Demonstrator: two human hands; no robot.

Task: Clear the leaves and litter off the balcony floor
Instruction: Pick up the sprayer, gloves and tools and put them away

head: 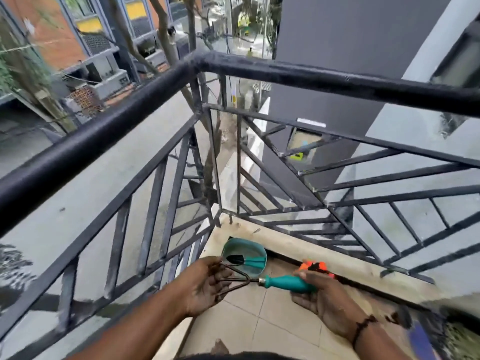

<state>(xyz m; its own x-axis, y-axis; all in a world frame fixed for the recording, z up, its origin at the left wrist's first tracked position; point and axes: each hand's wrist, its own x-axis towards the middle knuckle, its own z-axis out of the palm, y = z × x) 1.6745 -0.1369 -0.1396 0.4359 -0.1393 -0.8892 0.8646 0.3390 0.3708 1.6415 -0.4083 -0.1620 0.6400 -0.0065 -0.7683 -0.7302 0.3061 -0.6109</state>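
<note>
Head view, looking down into the corner of a balcony. Nearest the camera, the right hand (323,298) is wrapped round the teal plastic handle of a small three-pronged metal hand rake (270,281), thumb on top. The rake lies roughly level across the view, its dark bent prongs pointing to the left hand (205,285). That hand is turned palm up with the fingers loosely spread, and the prong tips touch or lie just over its fingers; which of the two cannot be told. A dark cord bracelet (363,327) circles the right wrist.

Below the hands lies the beige tiled balcony floor (259,323). Just beyond the right hand, an orange and black object (315,267) rests by the low kerb; its kind cannot be told. Beyond the left hand, a teal round plastic bowl (235,246) sits on the floor in the corner, holding a small trowel with a black blade and teal handle (246,261).

A black metal railing with slanted bars (181,71) encloses the corner. Past it, blurred, stand tree trunks (166,40) and brick buildings (52,42).
</note>
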